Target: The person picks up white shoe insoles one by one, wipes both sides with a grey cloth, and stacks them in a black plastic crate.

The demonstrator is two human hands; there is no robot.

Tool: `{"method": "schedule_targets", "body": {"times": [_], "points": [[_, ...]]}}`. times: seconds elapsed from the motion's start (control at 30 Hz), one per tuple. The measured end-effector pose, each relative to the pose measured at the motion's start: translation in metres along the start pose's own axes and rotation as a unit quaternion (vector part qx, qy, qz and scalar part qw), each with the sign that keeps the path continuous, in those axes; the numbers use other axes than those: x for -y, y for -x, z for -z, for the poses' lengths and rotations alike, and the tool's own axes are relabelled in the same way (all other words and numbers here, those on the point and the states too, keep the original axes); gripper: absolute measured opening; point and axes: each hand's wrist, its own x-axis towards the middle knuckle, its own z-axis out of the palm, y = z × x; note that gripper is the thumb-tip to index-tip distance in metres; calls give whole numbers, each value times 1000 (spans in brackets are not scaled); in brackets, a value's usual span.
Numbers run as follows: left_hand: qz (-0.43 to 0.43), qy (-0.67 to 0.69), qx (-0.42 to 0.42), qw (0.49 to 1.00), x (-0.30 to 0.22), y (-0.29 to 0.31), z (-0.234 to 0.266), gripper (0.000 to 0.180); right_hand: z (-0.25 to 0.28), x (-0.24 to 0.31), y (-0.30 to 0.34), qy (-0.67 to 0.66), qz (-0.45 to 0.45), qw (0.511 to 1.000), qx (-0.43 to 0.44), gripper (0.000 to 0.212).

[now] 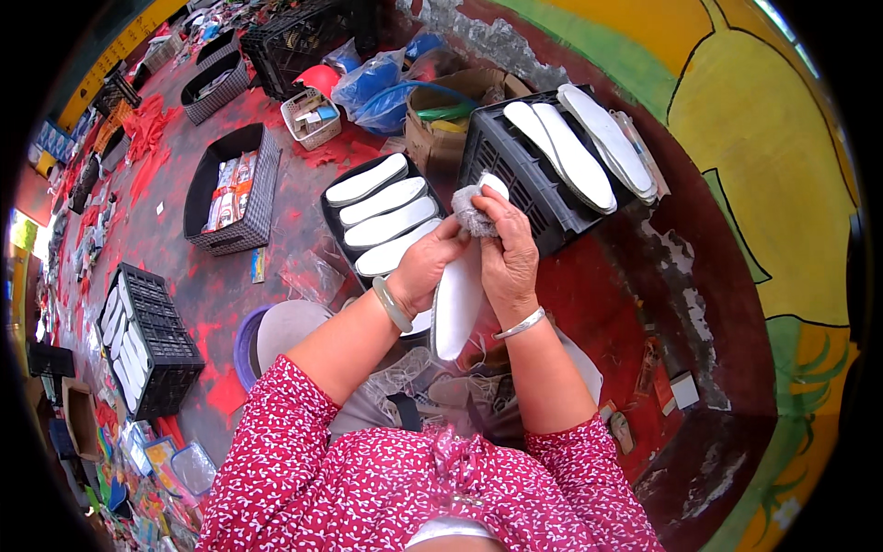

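In front of my chest I hold a long white insole (457,308), its lower end hanging down toward my lap. My left hand (426,267) is closed on the insole's left side. A fuzzy grey wad of cloth (473,213) lies against the insole's upper part, with my right hand (509,247) closed on it. Part of the insole is hidden by the wad and my fingers. Just beyond my left hand, several white insoles (384,201) lie in a row in a dark basket (333,217). More insoles (589,156) rest on top of an upturned black crate (543,225) at the right.
Further left stand a black crate of insoles (166,354) and a checked basket (230,241) with packets. A cardboard box (432,138), blue plastic bags (377,90) and a small white basket (313,129) are at the back. A painted wall (763,166) bounds the right.
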Motion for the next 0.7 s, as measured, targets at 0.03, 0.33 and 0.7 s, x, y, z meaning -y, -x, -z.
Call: {"method": "schedule_targets", "body": {"times": [0.03, 0.33, 0.7], "points": [[-8, 2, -8, 1000, -4, -2, 2, 45, -4, 2, 4, -84, -33, 996, 12, 47], [-140, 133, -58, 980, -38, -16, 38, 47, -25, 33, 32, -237, -37, 958, 157, 48], [-148, 171, -44, 973, -63, -14, 36, 44, 47, 26, -1, -593, -303, 740, 89, 36]]}}
